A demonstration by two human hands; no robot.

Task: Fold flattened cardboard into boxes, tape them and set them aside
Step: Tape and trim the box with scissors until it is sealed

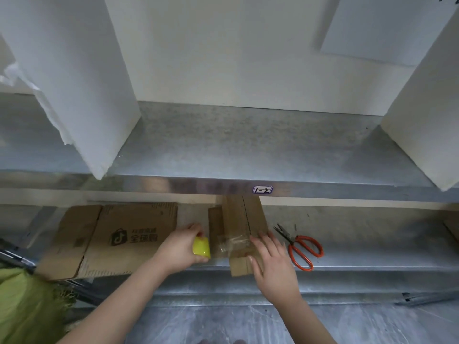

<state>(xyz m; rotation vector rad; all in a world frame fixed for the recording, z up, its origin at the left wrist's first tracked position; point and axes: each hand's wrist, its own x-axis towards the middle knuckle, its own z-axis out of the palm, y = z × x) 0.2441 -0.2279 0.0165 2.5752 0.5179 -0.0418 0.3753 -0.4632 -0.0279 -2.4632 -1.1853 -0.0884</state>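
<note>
Two bare forearms reach forward from the bottom of the view, past a bunched green cloth point(27, 306) at the lower left, to a grey metal shelf point(372, 244). On its front edge lies a narrow brown cardboard box point(236, 219), its far end running back under the shelf above and its near end overhanging the lip. The left hand point(182, 247) is curled round a yellow tape roll point(201, 247) just beside the box's left side, and a wrinkled strip of clear tape point(233, 243) runs from it across the cardboard. The right hand point(272, 261) lies flat with straight fingers on the near right part of the box, pressing it down and grasping nothing. Such thin cardboard is probably light and stiff only along its panels; it would likely slide on the smooth metal and buckle at the creases, so a flat palm over the seam looks a sounder hold than a pinch at a flap. The tape appears clingy and prone to wrinkling, so it is best drawn taut from the roll. A flattened brown cardboard sheet point(119, 239) with a dark printed logo waits to the left, well apart from the orange-handled scissors point(301, 249) lying just right of the right hand.
</note>
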